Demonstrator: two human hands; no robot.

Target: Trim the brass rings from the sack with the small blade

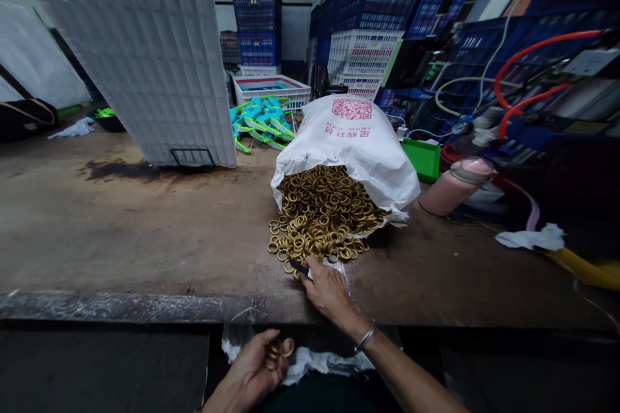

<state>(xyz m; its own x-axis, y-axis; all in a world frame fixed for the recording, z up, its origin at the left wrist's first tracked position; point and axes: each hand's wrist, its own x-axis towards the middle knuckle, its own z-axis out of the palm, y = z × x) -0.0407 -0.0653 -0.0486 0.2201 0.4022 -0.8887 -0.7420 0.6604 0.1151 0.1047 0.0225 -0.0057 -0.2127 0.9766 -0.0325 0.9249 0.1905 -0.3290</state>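
Note:
My left hand (254,364) is below the table edge, its fingers curled around several brass-coloured rings (274,353). My right hand (332,292), with a bangle at the wrist, is at the front of the ring pile and grips a slim tool (299,266) with a dark tip and a whitish part. The tool's tip touches or hovers over the nearest rings; I cannot tell which. Loose brass-coloured rings (314,235) spill onto the table from the open mouth of a white woven sack (346,135) lying on its side. Red print shows on the sack.
A white ribbed panel (145,58) stands on the wooden table (121,232) at left. Behind the sack lie turquoise and lime plastic pieces (264,121). To its right are a green tray (421,160) and a pink bottle (455,186). A white bag (310,361) hangs below the edge.

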